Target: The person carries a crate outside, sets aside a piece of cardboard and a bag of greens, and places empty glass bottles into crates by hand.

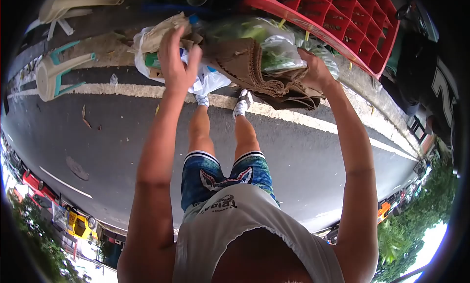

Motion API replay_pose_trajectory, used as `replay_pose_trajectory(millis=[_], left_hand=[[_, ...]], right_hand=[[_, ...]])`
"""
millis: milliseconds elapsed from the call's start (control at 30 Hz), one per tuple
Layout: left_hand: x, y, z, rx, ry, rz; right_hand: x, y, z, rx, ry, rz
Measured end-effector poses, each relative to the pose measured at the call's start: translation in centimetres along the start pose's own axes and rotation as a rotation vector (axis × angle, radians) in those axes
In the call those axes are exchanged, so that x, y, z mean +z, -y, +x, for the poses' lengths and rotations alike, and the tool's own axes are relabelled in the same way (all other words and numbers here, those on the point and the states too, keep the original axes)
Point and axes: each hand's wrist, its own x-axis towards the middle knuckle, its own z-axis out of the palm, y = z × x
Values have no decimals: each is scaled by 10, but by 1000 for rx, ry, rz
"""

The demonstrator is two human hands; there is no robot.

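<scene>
My left hand [178, 62] is open, its fingers spread and slightly blurred, over a white plastic bag [143, 52] stuffed with brown paper and other refuse. My right hand [317, 73] is closed around the edge of a folded bundle of brown cardboard [240, 62], with some fingers hidden. A clear plastic bag with green leaves [281, 50] lies against the cardboard, touching or close to my right thumb. The cardboard hangs above the road edge, in front of my feet.
A red divided plastic crate [338, 18] stands tilted at upper right. Off-white plastic stools [48, 77] are at left. A person in a dark numbered shirt [440, 87] is at far right. A white line [122, 90] runs along the asphalt, and vehicles show at lower left.
</scene>
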Motion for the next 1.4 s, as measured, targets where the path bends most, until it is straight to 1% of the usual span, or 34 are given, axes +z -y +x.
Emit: replay_pose_trajectory(millis=[33,100,133,167,233,267,300,367,400,433,500,533,567,633,700,767,833,900,933,967,1000,1033,1067,1133,1167,1233,1267,1300,1367,1400], left_hand=[[-8,-15,-15,-62,24,-44],[-4,-48,-35,51,306,51],[8,-65,-38,28,355,65],[22,-80,-36,29,340,79],[35,-74,-29,18,319,148],[40,-68,-29,29,313,143],[43,-62,-31,41,278,149],[44,-53,-45,47,249,150],[44,-47,-51,15,235,169],[44,-43,-53,-10,219,187],[43,-45,-54,8,230,190],[43,-47,-52,-1,242,202],[43,-49,-50,-8,255,214],[44,-51,-40,-21,270,197],[47,-55,-31,-31,295,173],[52,-58,-19,-25,289,238],[59,-59,-3,16,297,255],[68,-58,8,-37,377,336],[71,-60,15,-93,445,369],[74,-60,21,-84,447,370],[77,-60,25,-157,504,403],[79,-61,29,-231,558,437],[80,-61,31,-227,559,442],[80,-60,35,-341,653,451],[82,-57,37,-347,645,464],[85,-50,38,-405,718,423],[80,-58,43,-439,747,456],[79,-50,44,-434,747,462],[86,-21,32,-365,718,254],[90,-2,24,-362,651,141]], right_hand=[[-6,5,4,-13,7,0],[-16,16,4,113,200,47],[-17,19,2,106,198,45],[-19,20,2,66,170,18],[-26,19,3,-7,113,-41],[-28,14,4,-44,144,-147],[-32,9,0,-42,137,-154],[-55,22,-10,-89,214,-227],[-64,31,-17,-107,205,-226],[-75,36,-24,-100,197,-230],[-96,42,-43,10,213,-203],[-106,44,-55,59,180,-166],[-117,46,-69,66,178,-170],[-140,48,-106,76,48,-300],[-162,50,-151,334,45,-267],[-173,63,-208,546,-120,-98],[-173,50,-275,655,-235,-29],[-148,18,-351,435,-472,4],[-137,18,-373,446,-505,16],[-127,21,-380,442,-546,39],[-118,24,-387,436,-587,62],[-113,26,-387,407,-568,1],[-109,25,-384,425,-532,27],[-102,22,-368,428,-482,71],[-107,32,-347,414,-480,79],[-127,78,-286,333,-322,243],[-130,92,-259,322,-309,166],[-128,96,-234,318,-298,89],[-91,56,-185,222,-410,27],[-71,37,-153,198,-433,-64]])
